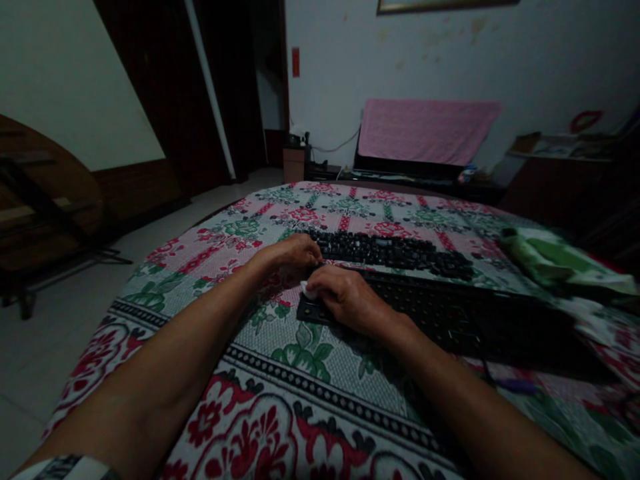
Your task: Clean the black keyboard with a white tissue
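A black keyboard (425,300) with its keycaps off lies on the flowered tablecloth, bare key posts showing in rows. My right hand (350,297) is closed over its left end, pinching a white tissue (309,291) against the surface. Just beyond, my left hand (296,252) has its fingers curled down on the keyboard's far left corner; the fingertips are partly hidden. Behind the keyboard, a long band of loose black keycaps (387,250) is spread on the cloth.
On the right lie a green and white tissue pack (560,260), a crumpled white tissue (590,320) and a purple pen (517,385). The patterned tablecloth (280,413) covers the table. Against the far wall, a pink cloth (427,130) drapes over a dark screen.
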The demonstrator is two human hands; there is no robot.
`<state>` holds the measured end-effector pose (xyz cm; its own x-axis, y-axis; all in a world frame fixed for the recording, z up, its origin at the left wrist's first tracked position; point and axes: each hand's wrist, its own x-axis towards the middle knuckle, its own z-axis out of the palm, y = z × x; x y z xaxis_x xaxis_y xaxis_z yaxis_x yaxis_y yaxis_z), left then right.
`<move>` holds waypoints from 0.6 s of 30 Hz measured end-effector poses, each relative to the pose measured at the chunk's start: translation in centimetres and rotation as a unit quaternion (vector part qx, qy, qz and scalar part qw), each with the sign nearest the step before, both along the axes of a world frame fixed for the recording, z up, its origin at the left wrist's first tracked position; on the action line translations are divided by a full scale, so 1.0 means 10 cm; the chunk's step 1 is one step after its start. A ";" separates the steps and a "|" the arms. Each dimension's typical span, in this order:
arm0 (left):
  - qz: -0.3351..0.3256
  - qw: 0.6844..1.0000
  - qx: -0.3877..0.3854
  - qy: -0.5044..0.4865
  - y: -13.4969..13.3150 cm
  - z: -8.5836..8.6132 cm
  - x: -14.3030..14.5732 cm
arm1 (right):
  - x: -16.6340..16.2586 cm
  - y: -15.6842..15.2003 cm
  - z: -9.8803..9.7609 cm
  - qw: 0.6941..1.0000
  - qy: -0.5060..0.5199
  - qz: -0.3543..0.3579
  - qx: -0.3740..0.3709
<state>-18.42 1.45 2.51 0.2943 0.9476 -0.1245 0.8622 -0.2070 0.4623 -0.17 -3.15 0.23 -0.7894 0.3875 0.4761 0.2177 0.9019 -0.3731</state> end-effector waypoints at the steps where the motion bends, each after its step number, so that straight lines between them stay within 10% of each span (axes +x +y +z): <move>1: 0.005 1.000 0.001 0.003 -0.01 0.01 0.01 | -0.01 -0.01 0.00 1.000 -0.004 -0.001 0.007; 11: 0.008 1.000 0.002 0.019 0.00 0.04 0.02 | 0.18 0.11 0.12 0.995 -0.053 -0.085 -0.014; 18: -0.007 1.000 0.014 0.022 0.00 0.03 0.00 | 0.08 0.06 0.05 0.998 -0.056 -0.016 -0.021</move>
<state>-18.41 1.45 2.82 0.3018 0.9468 -0.1114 0.8784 -0.2308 0.4184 0.63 -2.58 0.75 -0.8233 0.4311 0.3693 0.2882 0.8780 -0.3822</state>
